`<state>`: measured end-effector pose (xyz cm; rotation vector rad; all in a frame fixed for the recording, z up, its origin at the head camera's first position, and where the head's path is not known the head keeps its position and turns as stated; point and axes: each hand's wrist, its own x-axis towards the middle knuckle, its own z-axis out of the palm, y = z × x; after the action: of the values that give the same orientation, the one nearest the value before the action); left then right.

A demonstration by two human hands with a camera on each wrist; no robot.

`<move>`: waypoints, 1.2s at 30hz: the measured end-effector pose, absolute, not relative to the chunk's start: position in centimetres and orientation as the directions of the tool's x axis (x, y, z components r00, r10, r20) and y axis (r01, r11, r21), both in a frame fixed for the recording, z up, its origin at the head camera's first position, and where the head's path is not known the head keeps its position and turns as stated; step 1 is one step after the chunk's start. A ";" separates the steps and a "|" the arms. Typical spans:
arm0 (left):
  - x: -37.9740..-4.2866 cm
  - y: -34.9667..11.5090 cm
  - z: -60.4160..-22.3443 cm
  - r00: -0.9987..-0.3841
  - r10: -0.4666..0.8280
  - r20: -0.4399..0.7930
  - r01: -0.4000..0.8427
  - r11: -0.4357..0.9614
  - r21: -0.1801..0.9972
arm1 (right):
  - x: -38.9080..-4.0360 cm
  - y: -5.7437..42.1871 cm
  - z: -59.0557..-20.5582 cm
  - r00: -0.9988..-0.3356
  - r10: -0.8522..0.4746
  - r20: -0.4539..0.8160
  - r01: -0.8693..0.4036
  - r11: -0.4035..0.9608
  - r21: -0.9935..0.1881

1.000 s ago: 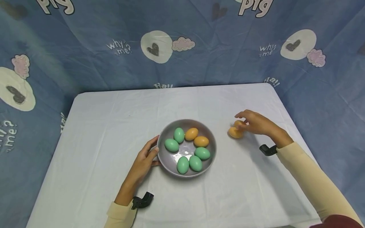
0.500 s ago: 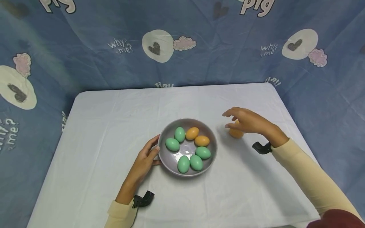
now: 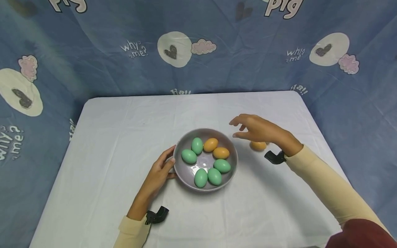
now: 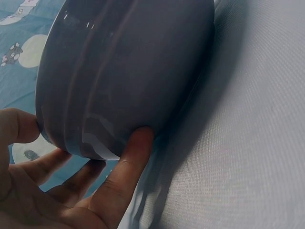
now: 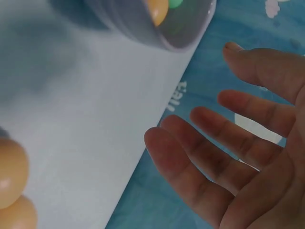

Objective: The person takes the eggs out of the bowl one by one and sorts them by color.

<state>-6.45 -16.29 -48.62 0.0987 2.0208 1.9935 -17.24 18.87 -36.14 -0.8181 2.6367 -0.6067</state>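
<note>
A round grey bowl (image 3: 185,172) holds several green eggs (image 3: 201,177) and two orange eggs (image 3: 221,153). My left hand (image 3: 157,175) grips its left side: in the left wrist view the thumb is at the rim and the fingers (image 4: 136,155) press against the outer wall lower down. Beyond the bowl's upper right rim, my right hand (image 3: 258,129) hovers over the table with loosely bent, spread fingers. Nothing lies in its palm (image 5: 267,191) in the right wrist view. Two more orange eggs (image 5: 10,174) lie on the table, partly hidden under the right hand in the head view.
A white cloth covers the table (image 3: 130,131). Behind and beside it hangs a blue printed curtain (image 3: 235,69). Each wrist carries a black camera mount (image 3: 157,215) at the cuff of a cream sleeve (image 3: 322,186).
My right hand has moved left from the two orange eggs on the table toward the bowl, with no egg in it. The left hand has stayed on the bowl.
</note>
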 end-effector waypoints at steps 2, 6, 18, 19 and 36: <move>-6.4 -16.3 -48.6 -0.953 0.259 -0.159 -0.155 0.034 0.987 | -17.3 18.3 -35.9 -0.780 -0.602 -0.169 -0.466 0.740 -0.486; -6.5 -16.3 -48.6 -0.952 0.265 -0.153 -0.151 0.030 0.988 | -17.4 17.3 -35.6 -0.767 -0.621 -0.164 -0.483 0.726 -0.490; -6.5 -16.0 -48.3 -0.948 0.275 -0.158 -0.154 0.036 0.987 | -17.8 14.4 -35.5 -0.720 -0.671 -0.178 -0.518 0.690 -0.506; -6.5 -16.0 -48.3 -0.949 0.274 -0.158 -0.154 0.035 0.987 | -17.9 14.1 -35.6 -0.712 -0.680 -0.175 -0.524 0.680 -0.512; -6.4 -16.3 -48.3 -0.950 0.273 -0.150 -0.150 0.020 0.988 | -18.1 11.1 -37.0 -0.620 -0.753 -0.221 -0.583 0.630 -0.512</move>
<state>-6.37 -16.30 -48.31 0.1263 2.0039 2.0054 -18.08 11.11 -37.00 -1.0570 2.4368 -0.5550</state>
